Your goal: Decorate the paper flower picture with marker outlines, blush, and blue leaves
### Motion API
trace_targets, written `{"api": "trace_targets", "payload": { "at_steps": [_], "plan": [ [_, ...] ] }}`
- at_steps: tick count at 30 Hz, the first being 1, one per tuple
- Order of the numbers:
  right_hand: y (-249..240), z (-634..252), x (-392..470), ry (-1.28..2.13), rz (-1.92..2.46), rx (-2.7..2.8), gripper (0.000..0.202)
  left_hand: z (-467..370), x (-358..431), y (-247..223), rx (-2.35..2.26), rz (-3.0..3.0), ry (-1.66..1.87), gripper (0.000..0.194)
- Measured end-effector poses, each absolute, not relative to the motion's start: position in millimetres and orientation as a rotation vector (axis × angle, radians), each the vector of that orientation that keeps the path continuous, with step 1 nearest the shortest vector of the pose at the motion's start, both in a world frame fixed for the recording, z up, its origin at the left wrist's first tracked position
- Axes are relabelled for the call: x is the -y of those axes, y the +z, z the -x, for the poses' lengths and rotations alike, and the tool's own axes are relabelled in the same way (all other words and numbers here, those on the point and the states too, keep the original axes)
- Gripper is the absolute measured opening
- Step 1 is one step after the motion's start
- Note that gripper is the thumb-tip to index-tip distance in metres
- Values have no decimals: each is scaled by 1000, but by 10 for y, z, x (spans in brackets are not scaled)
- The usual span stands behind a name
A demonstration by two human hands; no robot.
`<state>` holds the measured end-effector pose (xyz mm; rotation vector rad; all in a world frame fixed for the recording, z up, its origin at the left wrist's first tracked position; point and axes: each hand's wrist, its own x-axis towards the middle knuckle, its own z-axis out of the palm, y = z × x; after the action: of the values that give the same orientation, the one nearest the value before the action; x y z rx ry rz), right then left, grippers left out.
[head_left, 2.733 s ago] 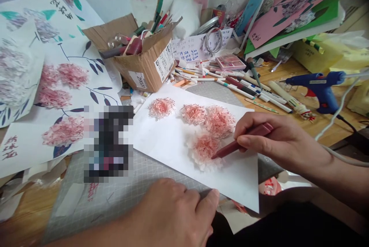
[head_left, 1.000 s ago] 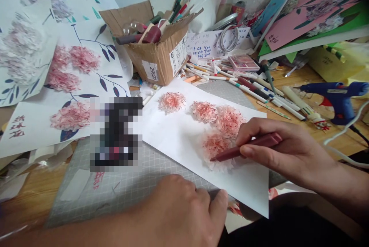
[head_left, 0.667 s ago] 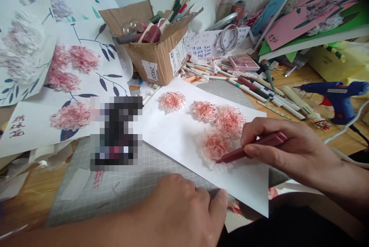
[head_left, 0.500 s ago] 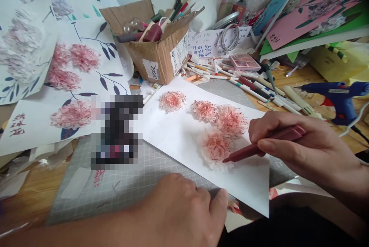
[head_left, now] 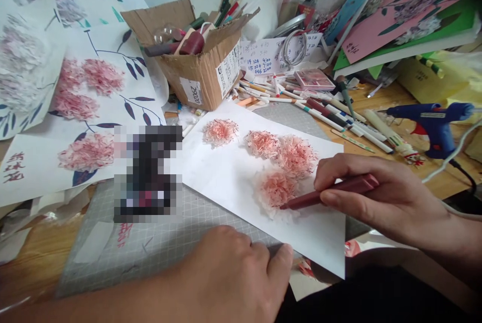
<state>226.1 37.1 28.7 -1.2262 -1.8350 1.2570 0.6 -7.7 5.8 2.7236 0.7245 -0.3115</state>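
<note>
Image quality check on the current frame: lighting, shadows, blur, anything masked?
Head view: soft light, faint shadow left of the nearest pink flower on the white paper; head view: left hand looks softer than the maroon marker; head view: pixelated patch hides some detail, top right corner dark.

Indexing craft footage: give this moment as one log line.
right hand: holds dark-red pen-like tool, tip at nearest flower | left hand: at near edge of white sheet | sheet: four pink flowers
</note>
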Motion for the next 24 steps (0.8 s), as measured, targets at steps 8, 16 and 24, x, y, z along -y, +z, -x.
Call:
{"api": "trace_targets", "payload": {
  "at_steps": [8,16,24],
  "plan": [
    [294,-2286,-358,1241,1173,1849,6,-19,69,56,-720,-2725,-334,31],
    [292,-2317,-371,1211,1192,1859,7,1,77,35,-756,-2747,-255,30],
    [310,-2324,-356,1133,1232,1855,12,21,101,3,-700,-2785,-260,42]
  ]
}}
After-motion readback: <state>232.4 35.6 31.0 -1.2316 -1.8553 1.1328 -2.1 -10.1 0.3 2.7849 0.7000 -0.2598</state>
